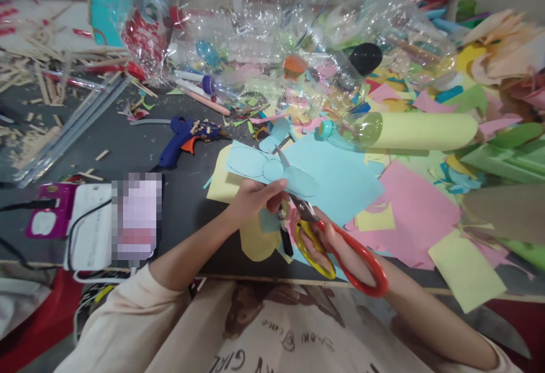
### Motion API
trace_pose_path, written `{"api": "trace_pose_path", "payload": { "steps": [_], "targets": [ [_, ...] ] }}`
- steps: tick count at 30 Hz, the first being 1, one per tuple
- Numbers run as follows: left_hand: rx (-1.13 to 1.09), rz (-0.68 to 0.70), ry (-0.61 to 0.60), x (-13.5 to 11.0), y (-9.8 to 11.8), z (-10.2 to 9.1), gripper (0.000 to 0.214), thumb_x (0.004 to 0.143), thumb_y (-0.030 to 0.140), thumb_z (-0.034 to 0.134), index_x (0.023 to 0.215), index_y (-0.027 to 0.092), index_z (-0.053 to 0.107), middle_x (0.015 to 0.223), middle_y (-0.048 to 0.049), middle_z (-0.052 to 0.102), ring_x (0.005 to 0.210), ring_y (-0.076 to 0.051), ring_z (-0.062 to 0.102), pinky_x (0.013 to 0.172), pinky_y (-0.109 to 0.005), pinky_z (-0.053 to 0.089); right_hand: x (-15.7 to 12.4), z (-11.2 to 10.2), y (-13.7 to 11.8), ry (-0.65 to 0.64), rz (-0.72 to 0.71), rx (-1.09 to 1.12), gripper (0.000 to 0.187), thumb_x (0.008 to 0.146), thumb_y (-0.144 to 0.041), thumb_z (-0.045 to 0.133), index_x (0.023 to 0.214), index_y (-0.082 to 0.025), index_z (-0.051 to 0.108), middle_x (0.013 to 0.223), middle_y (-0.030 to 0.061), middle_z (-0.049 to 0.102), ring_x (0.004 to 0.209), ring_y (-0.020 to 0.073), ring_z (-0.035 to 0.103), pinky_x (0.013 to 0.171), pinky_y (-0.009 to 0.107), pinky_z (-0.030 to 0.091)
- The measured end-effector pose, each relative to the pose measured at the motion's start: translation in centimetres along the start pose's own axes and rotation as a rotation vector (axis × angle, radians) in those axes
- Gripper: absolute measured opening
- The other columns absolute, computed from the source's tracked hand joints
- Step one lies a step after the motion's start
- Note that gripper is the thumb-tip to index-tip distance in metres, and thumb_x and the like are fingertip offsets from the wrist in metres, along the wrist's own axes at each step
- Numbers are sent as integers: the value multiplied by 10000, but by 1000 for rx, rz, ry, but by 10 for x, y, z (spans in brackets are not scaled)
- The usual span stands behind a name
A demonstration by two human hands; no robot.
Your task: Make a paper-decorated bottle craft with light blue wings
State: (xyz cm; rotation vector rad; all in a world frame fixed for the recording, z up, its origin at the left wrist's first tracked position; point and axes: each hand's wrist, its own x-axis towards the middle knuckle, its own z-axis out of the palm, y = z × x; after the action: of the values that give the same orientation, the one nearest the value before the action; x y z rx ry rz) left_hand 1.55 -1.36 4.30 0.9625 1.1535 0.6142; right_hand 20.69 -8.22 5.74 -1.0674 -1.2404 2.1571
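Note:
My left hand (pixel 254 198) pinches a light blue paper cut-out (pixel 259 167) with rounded lobes and holds it up over the dark table. My right hand (pixel 340 248) grips scissors (pixel 336 248) with one orange and one yellow handle. Their blades point up and left into the blue paper near its middle. A larger light blue sheet (pixel 336 180) lies flat just behind the cut-out.
A blue glue gun (pixel 183 137) lies left of centre. A plastic bottle wrapped in yellow paper (pixel 404 130) lies to the right. Clear plastic bottles (pixel 272 38) pile up at the back. Pink, yellow and green paper sheets (pixel 409 208) cover the right side. Wooden sticks (pixel 38 83) and a white device (pixel 91 222) are at left.

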Motion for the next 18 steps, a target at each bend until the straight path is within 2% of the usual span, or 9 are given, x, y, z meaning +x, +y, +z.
{"api": "trace_pose_path", "payload": {
  "steps": [5,10,18],
  "targets": [
    [2,-27,13,-1,1,2,446,720,546,664,482,176,588,392,11,512,439,-108,502,505,-247,451,0,-2,1,-25,-22,33,457,969,-667,251,901,-256,436,580,-77,386,457,118,322,551,318,380],
    [-28,-47,0,-2,1,3,417,718,507,665,479,172,597,400,13,520,421,-94,491,497,-238,452,2,0,8,11,-43,35,476,967,-677,231,899,-248,428,560,-84,381,452,109,307,555,312,376],
    [-41,-31,-12,-3,3,4,426,703,506,658,452,173,572,389,12,503,425,-94,486,508,-246,433,2,1,-2,-5,-51,-11,456,977,-657,224,886,-255,417,610,-54,398,540,142,358,603,328,411]
  ]
}}
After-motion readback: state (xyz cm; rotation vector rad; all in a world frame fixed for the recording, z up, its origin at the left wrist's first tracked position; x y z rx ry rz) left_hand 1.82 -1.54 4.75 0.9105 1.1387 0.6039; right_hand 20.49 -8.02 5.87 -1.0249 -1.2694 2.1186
